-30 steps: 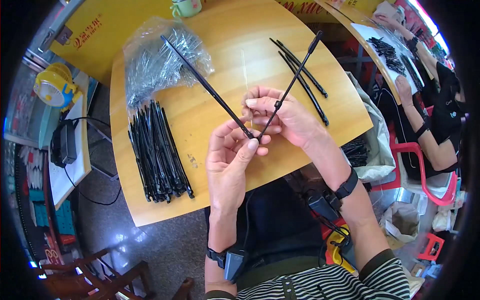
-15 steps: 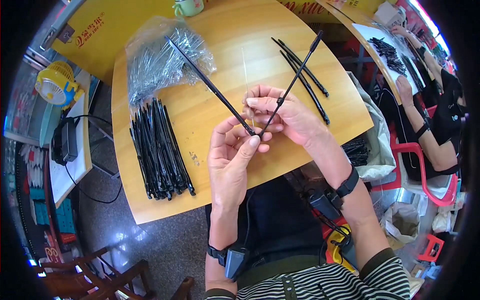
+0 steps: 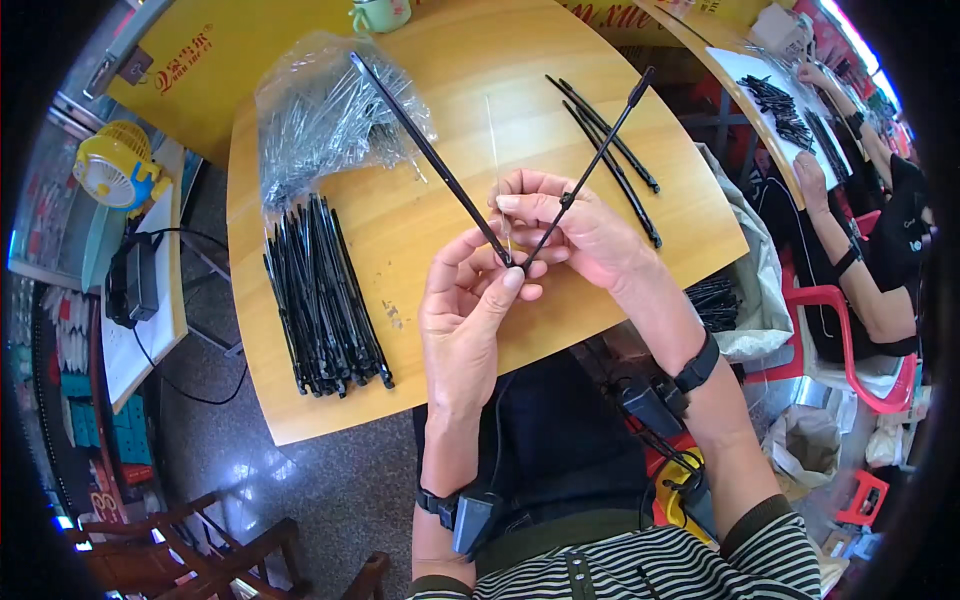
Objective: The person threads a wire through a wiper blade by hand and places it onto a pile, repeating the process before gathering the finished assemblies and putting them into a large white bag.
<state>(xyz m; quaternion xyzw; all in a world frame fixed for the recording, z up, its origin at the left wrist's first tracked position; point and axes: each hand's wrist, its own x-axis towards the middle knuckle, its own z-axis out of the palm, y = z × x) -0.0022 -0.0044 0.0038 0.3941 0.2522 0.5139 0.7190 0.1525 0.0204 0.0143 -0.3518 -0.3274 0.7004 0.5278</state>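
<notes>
Pinched at its hinge in my left hand (image 3: pixel 463 322) is a thin black jointed rod (image 3: pixel 430 154), opened into a V with both arms pointing away from me. My right hand (image 3: pixel 572 215) grips a thin silvery wire pin (image 3: pixel 492 140) between thumb and forefinger, upright beside the hinge. The V's right arm passes in front of my right fingers. Whether the pin's lower end is in the hinge is hidden by my fingertips. A few black rods (image 3: pixel 615 160) lie on the table to the right, and a thick bundle of black rods (image 3: pixel 322 300) lies to the left.
Behind the bundle sits a clear plastic bag (image 3: pixel 330 130) full of wire pins on the wooden table (image 3: pixel 350 420). A green cup (image 3: pixel 380 12) stands at the far edge. On the right are a sack (image 3: pixel 755 290) and a co-worker's hand (image 3: pixel 812 185) near more rods.
The view has shifted slightly, carrying the scene a little to the right. Both hands keep their grips, and the V-shaped rod stays spread as before.
</notes>
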